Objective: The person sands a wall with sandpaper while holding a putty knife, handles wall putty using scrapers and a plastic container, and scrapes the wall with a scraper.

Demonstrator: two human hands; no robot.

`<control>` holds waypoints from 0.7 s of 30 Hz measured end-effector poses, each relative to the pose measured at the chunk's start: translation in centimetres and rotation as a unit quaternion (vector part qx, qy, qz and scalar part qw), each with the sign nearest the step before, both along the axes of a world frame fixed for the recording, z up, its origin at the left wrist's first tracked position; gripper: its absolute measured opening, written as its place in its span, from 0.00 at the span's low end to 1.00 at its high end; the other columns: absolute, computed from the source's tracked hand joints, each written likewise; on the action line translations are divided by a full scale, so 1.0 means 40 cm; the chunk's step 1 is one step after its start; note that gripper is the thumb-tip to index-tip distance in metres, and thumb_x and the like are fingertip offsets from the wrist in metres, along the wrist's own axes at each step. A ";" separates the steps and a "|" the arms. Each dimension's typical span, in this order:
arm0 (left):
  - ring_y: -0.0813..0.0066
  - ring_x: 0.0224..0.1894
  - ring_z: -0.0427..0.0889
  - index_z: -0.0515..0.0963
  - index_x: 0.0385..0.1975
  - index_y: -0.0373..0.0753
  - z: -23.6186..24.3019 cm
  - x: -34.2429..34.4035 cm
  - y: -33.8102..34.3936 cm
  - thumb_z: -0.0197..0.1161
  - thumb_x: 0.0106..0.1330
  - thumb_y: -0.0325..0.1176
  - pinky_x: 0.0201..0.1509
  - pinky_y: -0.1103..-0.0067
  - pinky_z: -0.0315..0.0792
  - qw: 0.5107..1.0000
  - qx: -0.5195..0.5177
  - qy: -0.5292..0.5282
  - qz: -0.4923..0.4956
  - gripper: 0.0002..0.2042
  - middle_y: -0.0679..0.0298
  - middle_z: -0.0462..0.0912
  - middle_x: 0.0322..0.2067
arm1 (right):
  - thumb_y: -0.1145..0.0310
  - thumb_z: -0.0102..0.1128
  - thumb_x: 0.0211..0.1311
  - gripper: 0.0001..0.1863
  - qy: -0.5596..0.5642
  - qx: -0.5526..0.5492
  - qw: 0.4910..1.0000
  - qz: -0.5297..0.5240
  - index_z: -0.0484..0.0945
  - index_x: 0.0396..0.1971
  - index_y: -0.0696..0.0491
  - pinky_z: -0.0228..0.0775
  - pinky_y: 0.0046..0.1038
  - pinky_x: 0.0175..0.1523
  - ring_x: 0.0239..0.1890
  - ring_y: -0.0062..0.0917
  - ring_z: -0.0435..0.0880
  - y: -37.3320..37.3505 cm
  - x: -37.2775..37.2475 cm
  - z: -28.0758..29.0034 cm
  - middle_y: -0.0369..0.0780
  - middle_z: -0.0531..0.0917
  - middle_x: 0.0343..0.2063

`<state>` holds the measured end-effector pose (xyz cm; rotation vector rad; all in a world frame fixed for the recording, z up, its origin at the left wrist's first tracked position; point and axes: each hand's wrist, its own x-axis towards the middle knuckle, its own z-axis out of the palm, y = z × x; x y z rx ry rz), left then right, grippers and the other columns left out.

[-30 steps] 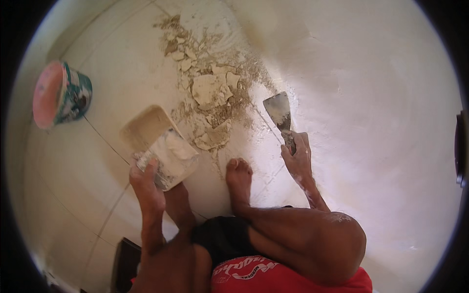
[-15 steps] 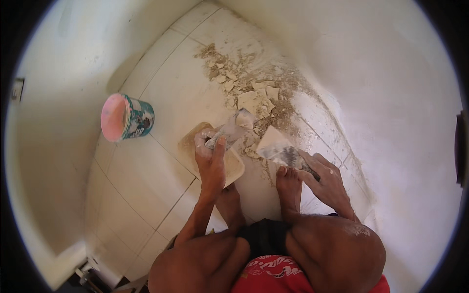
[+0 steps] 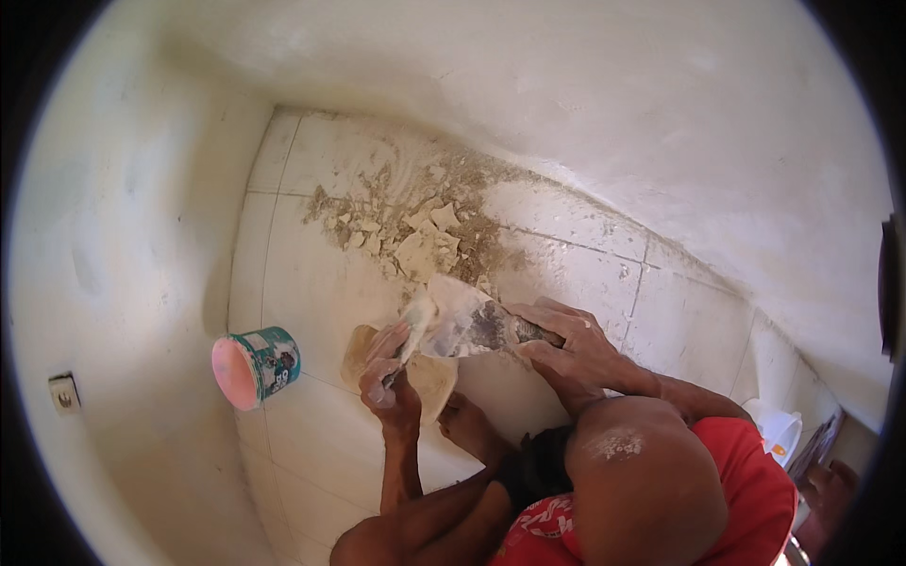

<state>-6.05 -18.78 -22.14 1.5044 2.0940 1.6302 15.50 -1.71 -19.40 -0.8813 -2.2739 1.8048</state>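
Note:
My right hand point(image 3: 576, 347) is wrapped round the dark handle of a wide putty knife point(image 3: 460, 319). Its blade is smeared with white paste and points left. In my left hand point(image 3: 389, 370) is a second, paste-coated putty knife point(image 3: 418, 325), turned nearly edge-on. The two blades meet or overlap in front of me; I cannot tell how firmly they touch. Below the hands a shallow beige tray point(image 3: 436, 385) rests on the floor, partly hidden by my left hand and the blades.
Broken plaster flakes and dust point(image 3: 422, 247) lie on the tiled floor point(image 3: 311, 434) toward the wall corner. A green bucket with a pink inside point(image 3: 269, 363) stands at the left. A wall socket point(image 3: 64, 393) is at far left, and a white container point(image 3: 779, 429) at right.
My hands have come together, bringing the right putty knife's blade against or over the left one. The view has swung round, so the debris and bucket appear shifted.

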 end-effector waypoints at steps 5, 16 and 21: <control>0.52 0.53 0.80 0.61 0.39 0.38 -0.046 0.005 -0.036 0.54 0.72 0.26 0.60 0.61 0.70 0.998 -0.054 -0.024 0.021 0.08 0.43 0.81 0.46 | 0.60 0.55 0.67 0.27 0.072 0.001 0.988 -0.134 0.69 0.62 0.57 0.69 0.34 0.52 0.47 0.33 0.78 0.029 0.014 -0.069 0.45 0.78 0.40; 0.58 0.54 0.76 0.65 0.44 0.31 0.109 -0.095 -0.093 0.57 0.71 0.36 0.60 0.66 0.70 0.980 -0.144 -0.051 0.126 0.15 0.44 0.78 0.50 | 0.52 0.49 0.72 0.18 0.044 -0.250 0.942 -0.220 0.69 0.34 0.54 0.61 0.20 0.22 0.18 0.15 0.70 0.152 -0.019 -0.261 0.33 0.72 0.21; 0.55 0.57 0.75 0.62 0.42 0.37 0.171 -0.140 -0.109 0.56 0.73 0.37 0.69 0.56 0.59 0.971 -0.215 -0.016 0.099 0.12 0.47 0.81 0.46 | 0.52 0.50 0.71 0.19 0.070 -0.239 0.936 -0.251 0.69 0.31 0.54 0.57 0.21 0.17 0.14 0.15 0.67 0.196 -0.057 -0.309 0.32 0.70 0.18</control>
